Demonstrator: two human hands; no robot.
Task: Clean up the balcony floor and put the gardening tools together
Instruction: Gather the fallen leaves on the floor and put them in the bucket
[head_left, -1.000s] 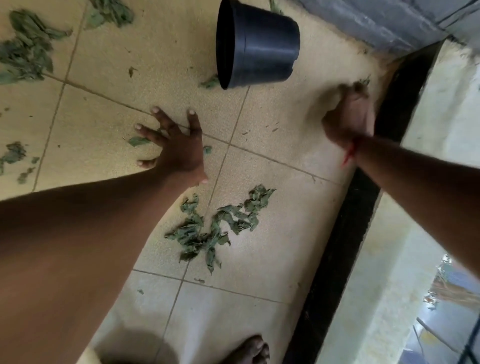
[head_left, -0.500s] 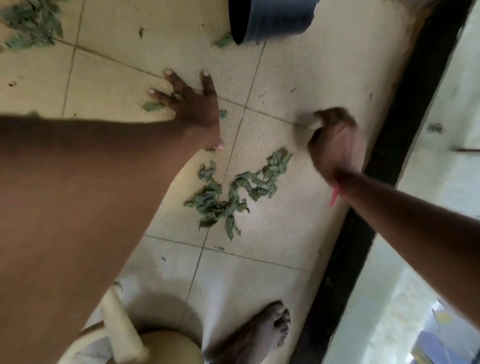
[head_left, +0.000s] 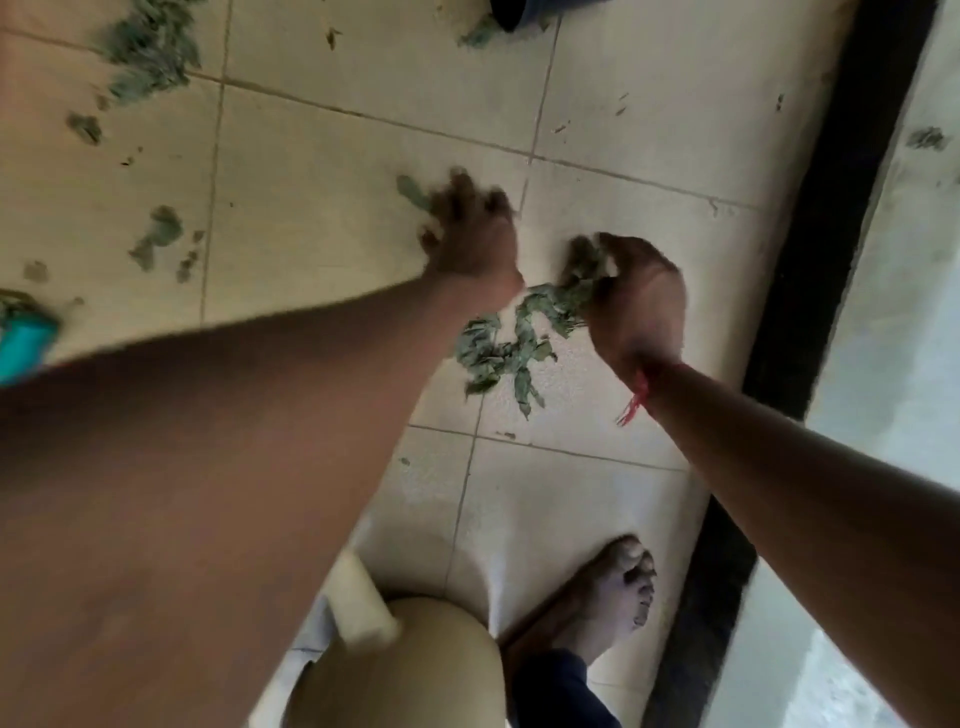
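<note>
- Right hand (head_left: 641, 299) grips a clump from the pile of torn green leaves (head_left: 506, 351) on the beige tiled floor (head_left: 311, 171).
- Left hand (head_left: 475, 244), blurred, touches the floor just beside it; spread or curled, cannot tell.

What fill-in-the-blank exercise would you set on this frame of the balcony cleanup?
The right hand grips a bunch of leaves whose colour is ____.
The thread at its wrist is ____.
Near the bottom edge, a bare ____ stands on the tiled floor.
Missing words: green; red; foot.
</note>
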